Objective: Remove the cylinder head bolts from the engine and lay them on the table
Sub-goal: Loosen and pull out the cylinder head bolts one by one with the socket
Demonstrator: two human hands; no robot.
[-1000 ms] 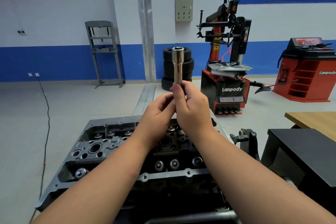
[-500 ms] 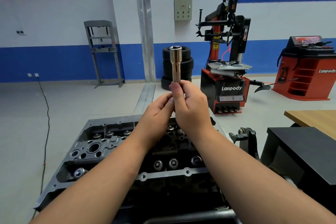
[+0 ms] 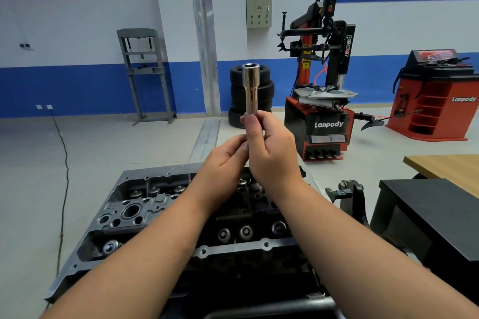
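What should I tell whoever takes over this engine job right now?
Right hand grips the lower end of a long socket, held upright, open end up, above the engine.
Left hand pinches at the socket's base; what it holds there is hidden.
Cylinder head sits in front, top exposed, valve springs showing.
Wooden table is at the right; no bolts show on the part in view.
Done: nothing that can be confirmed.
Left: loosen the head bolts and lay them on the table.
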